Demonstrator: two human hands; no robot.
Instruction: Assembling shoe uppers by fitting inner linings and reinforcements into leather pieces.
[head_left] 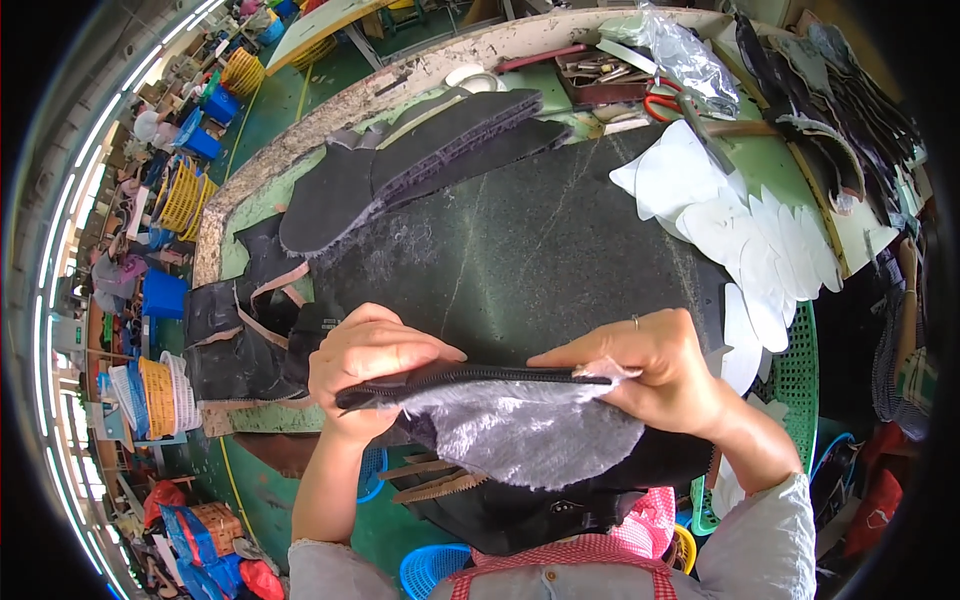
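Both my hands hold a black boot-upper piece with grey fur lining [540, 440] above the near edge of the table. A dark zipper [480, 375] runs along its top edge between my hands. My left hand [370, 360] is closed on the left end, fingers curled and thumb along the edge. My right hand [660, 370], wearing a ring, pinches the right end near the zipper's pale tape end. The lining hangs down toward me. Below it, more black pieces with a toothed tan edge [440, 487] lie near my lap, partly hidden.
A dark work board [540, 240] covers the table. Fur-edged black pieces [400, 170] lie at the far left; black leather pieces [215, 345] are stacked left. White cut-outs [740, 230], a hammer [705, 135] and red-handled scissors [660, 102] lie right. A green basket [798, 365] stands beyond the right edge.
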